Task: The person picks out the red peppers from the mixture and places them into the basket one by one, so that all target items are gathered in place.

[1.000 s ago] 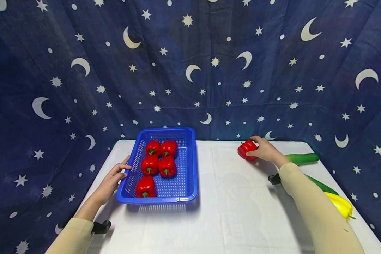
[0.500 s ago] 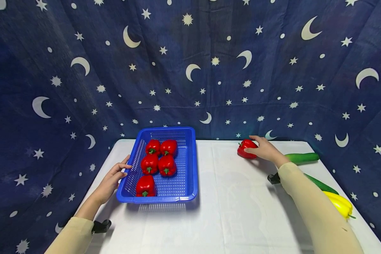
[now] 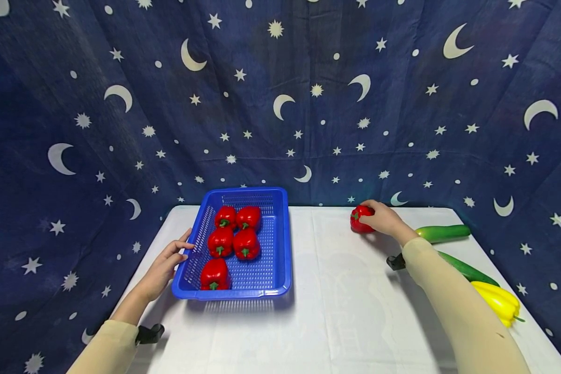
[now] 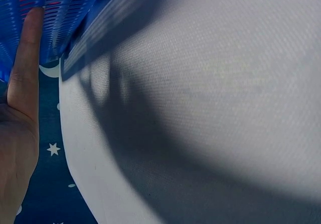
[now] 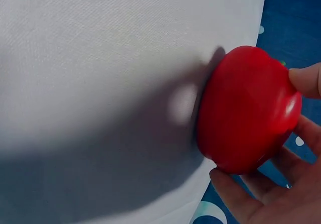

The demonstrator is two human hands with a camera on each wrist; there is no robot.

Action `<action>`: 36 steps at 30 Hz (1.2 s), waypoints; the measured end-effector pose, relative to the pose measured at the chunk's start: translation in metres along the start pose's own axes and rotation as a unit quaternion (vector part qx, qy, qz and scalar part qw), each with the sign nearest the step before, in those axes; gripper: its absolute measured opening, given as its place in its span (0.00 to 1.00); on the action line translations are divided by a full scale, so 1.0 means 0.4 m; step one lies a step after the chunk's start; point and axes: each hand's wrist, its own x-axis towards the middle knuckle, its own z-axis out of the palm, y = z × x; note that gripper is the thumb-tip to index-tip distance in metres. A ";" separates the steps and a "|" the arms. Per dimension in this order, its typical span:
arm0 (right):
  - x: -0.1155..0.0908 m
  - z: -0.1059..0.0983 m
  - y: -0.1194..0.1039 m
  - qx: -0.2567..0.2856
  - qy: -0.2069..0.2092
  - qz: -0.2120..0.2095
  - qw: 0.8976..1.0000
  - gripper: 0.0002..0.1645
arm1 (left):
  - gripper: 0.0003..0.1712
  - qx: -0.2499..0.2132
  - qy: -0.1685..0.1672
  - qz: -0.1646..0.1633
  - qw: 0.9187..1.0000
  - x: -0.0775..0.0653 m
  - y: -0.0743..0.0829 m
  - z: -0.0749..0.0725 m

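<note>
My right hand [image 3: 384,217] grips a red bell pepper [image 3: 359,220] near the table's back edge, right of centre. In the right wrist view, thumb and fingertips close around the sides of the red bell pepper [image 5: 246,111], its smooth side facing the camera. My left hand [image 3: 161,270] rests at the left side of a blue plastic basket [image 3: 287,249], with fairly straight fingers at the rim. A straight digit [image 4: 31,48] touches the perforated outer wall of the basket [image 4: 60,20] in the left wrist view. Several red bell peppers [image 3: 246,244] sit in the basket's left part.
Behind my right forearm lie two green cucumber-like vegetables, one farther back [image 3: 444,233] and one nearer [image 3: 469,269]. A yellow pepper [image 3: 497,301] lies at the table's right edge. The white table [image 3: 327,311] backs onto a dark blue curtain [image 3: 262,130] with moons and stars.
My right hand has shifted slightly left and closed further around the red bell pepper, which has turned so its stem faces more forward. The left hand and basket stay put.
</note>
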 end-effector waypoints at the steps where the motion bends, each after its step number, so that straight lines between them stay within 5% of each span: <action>1: 0.002 0.001 0.000 0.006 -0.006 -0.002 1.000 0.37 | 0.19 0.000 0.000 -0.001 1.000 0.000 0.000 -0.001; 11: 0.002 0.022 0.009 0.007 -0.003 0.015 1.000 0.51 | 0.19 0.004 -0.001 0.001 1.000 -0.001 -0.005 -0.001; 25: 0.006 0.031 0.024 0.045 -0.023 -0.001 0.999 0.44 | 0.19 0.012 0.005 -0.003 1.000 0.004 -0.005 -0.001; 36: 0.007 0.028 0.047 0.093 -0.037 0.022 0.995 0.53 | 0.19 0.005 0.007 -0.004 1.000 0.002 -0.006 -0.001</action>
